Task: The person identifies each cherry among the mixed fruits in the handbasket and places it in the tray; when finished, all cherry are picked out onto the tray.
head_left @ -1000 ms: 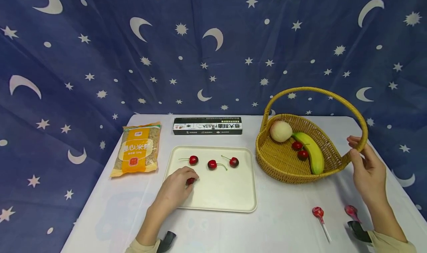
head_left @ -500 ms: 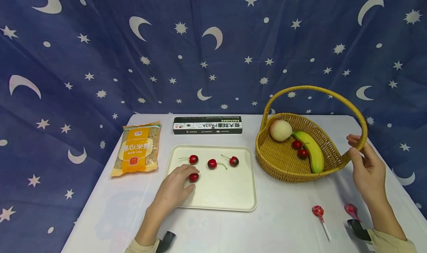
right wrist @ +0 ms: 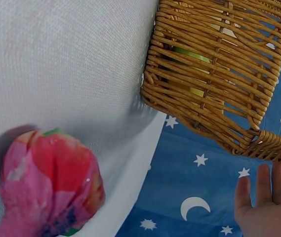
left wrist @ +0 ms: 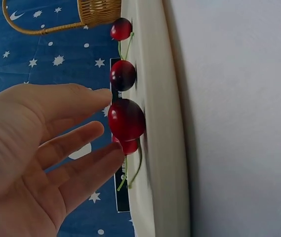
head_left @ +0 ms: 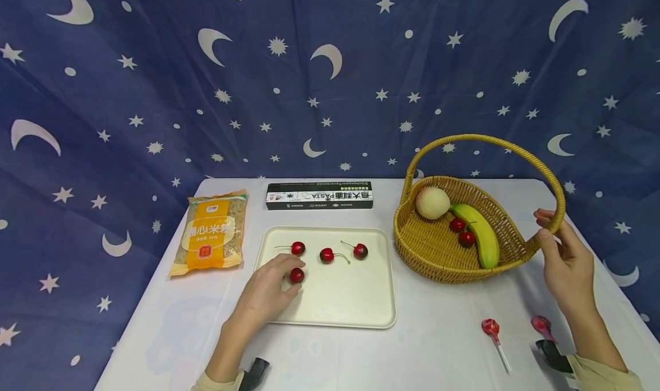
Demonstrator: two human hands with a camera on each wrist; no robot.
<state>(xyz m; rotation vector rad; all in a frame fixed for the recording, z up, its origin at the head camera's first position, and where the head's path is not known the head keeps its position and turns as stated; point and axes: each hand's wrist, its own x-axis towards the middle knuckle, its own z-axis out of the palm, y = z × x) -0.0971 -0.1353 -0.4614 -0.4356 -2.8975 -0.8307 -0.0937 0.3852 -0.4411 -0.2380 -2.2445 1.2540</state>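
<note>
At the table's far left, a crinkled plastic bag (head_left: 208,233), lying flat, see-through at the sides, orange across the label. Next along, the left hand (head_left: 263,290), reaching over the near left corner of a cream tray (head_left: 350,305), smooth, shallow, round-cornered. Thumb and fingers loosely curved about a glossy red cherry (head_left: 296,275) on the tray's left part, not pinching it; contact with the thumb hard to tell. Just beyond, three more cherries (head_left: 326,255), round, shiny, thin-stemmed. Behind the tray, a slim, sharp-edged pasta box (head_left: 319,196).

Over to the right, a wicker basket (head_left: 438,273), oval, coarsely woven, golden brown, with a ridged, arching handle (head_left: 484,139). Inside, left to right: a pale round fruit (head_left: 433,202), two dark red cherries (head_left: 466,239), a smooth curved banana (head_left: 480,236). Between tray and fruit, the raised woven wall. On the near right, two lollipops (head_left: 490,327) in shiny wrappers, the left one with a white stick in plain sight, the other close beside the right forearm. Finally, the right hand (head_left: 571,265), thumb and fingers lightly gripping the handle's right foot. Across the far side, a blue cloth backdrop (head_left: 289,127), moon-and-star patterned, softly creased.
</note>
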